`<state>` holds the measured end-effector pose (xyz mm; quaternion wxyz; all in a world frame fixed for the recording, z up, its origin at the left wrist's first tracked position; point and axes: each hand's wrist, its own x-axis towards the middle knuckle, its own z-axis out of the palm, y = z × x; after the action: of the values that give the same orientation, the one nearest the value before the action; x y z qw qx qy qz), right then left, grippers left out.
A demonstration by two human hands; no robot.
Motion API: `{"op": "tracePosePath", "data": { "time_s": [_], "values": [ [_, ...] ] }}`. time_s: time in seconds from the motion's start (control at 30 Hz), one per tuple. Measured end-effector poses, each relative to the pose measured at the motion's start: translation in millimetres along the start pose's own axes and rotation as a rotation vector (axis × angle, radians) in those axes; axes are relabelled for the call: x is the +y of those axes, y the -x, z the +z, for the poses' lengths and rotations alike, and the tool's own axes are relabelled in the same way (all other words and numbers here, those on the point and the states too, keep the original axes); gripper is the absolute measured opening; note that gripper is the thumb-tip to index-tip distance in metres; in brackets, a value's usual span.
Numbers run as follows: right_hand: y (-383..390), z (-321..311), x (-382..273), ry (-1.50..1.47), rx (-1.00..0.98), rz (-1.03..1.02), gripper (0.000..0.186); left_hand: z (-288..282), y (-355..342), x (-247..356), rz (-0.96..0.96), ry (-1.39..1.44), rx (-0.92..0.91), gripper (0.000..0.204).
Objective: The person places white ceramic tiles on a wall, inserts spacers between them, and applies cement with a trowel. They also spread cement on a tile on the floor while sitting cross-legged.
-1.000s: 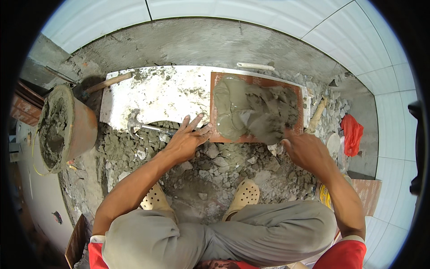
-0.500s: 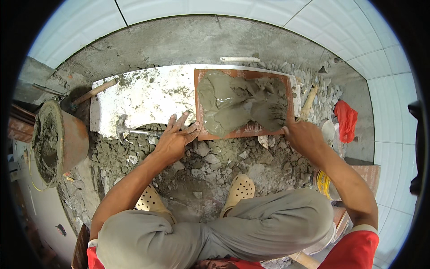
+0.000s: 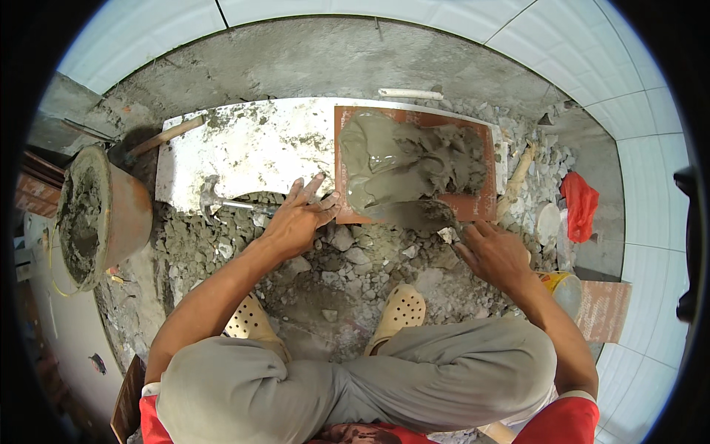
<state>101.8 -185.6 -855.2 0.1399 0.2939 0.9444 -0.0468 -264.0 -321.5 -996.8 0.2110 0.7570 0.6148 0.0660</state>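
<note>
A reddish-brown tile (image 3: pixel 477 208) lies on the right part of a long white board (image 3: pixel 255 148). Wet grey mortar (image 3: pixel 388 163) covers most of the tile in uneven ridges. My right hand (image 3: pixel 494 255) is closed round a trowel (image 3: pixel 420 214), whose mortar-coated blade lies along the tile's near edge; its handle is mostly hidden in the hand. Fingers spread, my left hand (image 3: pixel 294 224) rests by the tile's near left corner, fingertips on the board and one at the tile's edge. Just left of it, a hammer (image 3: pixel 209 198) lies on the board's near edge.
A bucket of mortar (image 3: pixel 122 214) stands at the left, beside a wooden-handled tool (image 3: pixel 166 138). Broken rubble (image 3: pixel 355 255) covers the ground before my feet. A red plastic bag (image 3: pixel 580 207) and a yellow can (image 3: pixel 560 288) are at the right. Tiled walls rise behind.
My right hand has drawn nearer to me from the tile's right edge, and the trowel blade now shows along the near edge. Mortar has shifted off the tile's near right corner. The left hand stays put.
</note>
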Motion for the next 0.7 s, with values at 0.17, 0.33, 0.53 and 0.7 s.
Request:
{"op": "tracePosePath", "data": {
  "time_s": [0.17, 0.33, 0.53, 0.7],
  "values": [
    [-8.6, 13.5, -8.2, 0.055, 0.024, 0.014, 0.028, 0.9, 1.5, 1.9, 0.007, -0.015, 0.02, 0.067],
    [-6.4, 16.1, 5.8, -0.127, 0.001, 0.265, 0.029, -0.6, 0.5, 2.4, 0.015, 0.019, 0.045, 0.067],
    [1.3, -31.3, 31.6, -0.121, -0.08, 0.309, 0.033, -5.0, -0.3, 2.6, 0.02, 0.049, 0.049, 0.064],
    [-12.6, -52.8, 65.0, 0.057, -0.054, 0.261, 0.032, -6.6, -1.8, 2.6, -0.02, 0.034, -0.024, 0.064]
  ]
}}
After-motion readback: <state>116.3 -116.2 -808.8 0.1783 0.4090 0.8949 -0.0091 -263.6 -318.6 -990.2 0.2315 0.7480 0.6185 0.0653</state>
